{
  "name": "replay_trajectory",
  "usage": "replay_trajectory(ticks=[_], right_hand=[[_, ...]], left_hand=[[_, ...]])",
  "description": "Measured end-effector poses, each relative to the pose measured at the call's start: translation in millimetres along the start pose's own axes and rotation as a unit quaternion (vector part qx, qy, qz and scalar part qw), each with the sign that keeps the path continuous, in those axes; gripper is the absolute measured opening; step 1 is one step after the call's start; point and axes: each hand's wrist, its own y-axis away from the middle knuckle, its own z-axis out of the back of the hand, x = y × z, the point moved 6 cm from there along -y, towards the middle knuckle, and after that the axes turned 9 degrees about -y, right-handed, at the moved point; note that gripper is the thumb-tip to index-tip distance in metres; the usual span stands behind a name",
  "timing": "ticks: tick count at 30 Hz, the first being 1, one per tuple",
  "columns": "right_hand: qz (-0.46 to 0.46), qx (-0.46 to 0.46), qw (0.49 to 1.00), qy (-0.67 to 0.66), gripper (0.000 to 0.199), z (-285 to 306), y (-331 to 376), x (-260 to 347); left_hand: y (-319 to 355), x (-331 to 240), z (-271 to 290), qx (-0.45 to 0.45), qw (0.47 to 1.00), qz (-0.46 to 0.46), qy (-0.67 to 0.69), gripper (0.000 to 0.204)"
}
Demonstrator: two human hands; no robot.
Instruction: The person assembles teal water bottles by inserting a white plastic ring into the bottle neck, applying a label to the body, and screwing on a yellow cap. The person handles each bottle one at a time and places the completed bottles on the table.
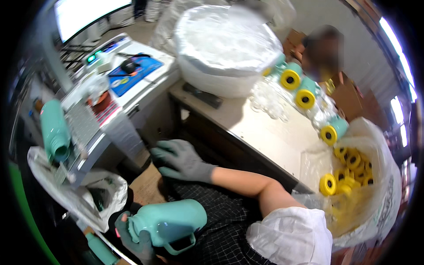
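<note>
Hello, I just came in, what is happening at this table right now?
A person in grey gloves sits at a workbench. The left hand holds a mint-green jug with a handle, low by the lap. The right hand is stretched out, open and holding nothing, near the bench edge. At the right, a plastic bag holds yellow caps. More green jugs with yellow caps lie in a row on the bench, beside a big white bag.

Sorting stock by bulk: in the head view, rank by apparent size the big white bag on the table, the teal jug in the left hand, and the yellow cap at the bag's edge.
1. Big white bag, largest.
2. Teal jug, though it is nearer the camera, held by the left hand.
3. Yellow cap, smallest.
</note>
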Motion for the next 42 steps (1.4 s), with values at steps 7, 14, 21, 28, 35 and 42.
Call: replay_trajectory(ticks=[7, 14, 21, 28, 35, 42], right_hand=[[-0.302, -0.188, 0.875, 0.329, 0.054, 259, 227, -75], [-0.697, 0.102, 0.431, 0.563, 0.056, 441, 578, -7], [-0.585, -0.055, 0.56, 0.584, 0.067, 439, 437, -22], [-0.468, -0.295, 0.821, -0.145, 0.043, 234, 162, -79], [-0.058, -0.089, 0.967, -0.231, 0.067, 128, 38, 33], [-0.003, -0.07, 0.977, -0.202, 0.07, 116, 47, 43]], left_hand=[[-32, -5, -7, 0.109, 0.992, 0.046, -0.052, 0.068], [-54, 39, -19, 0.143, 0.984, -0.023, -0.1, 0.052], [-47, -63, -32, -0.012, 0.992, -0.041, -0.122, 0.051], [-16, 51, -82, -0.063, 0.891, 0.227, 0.387, 0.025], [25, 92, -83, -0.108, 0.84, 0.285, 0.449, 0.03], [32, 80, -75, -0.062, 0.957, 0.213, 0.186, 0.029]])
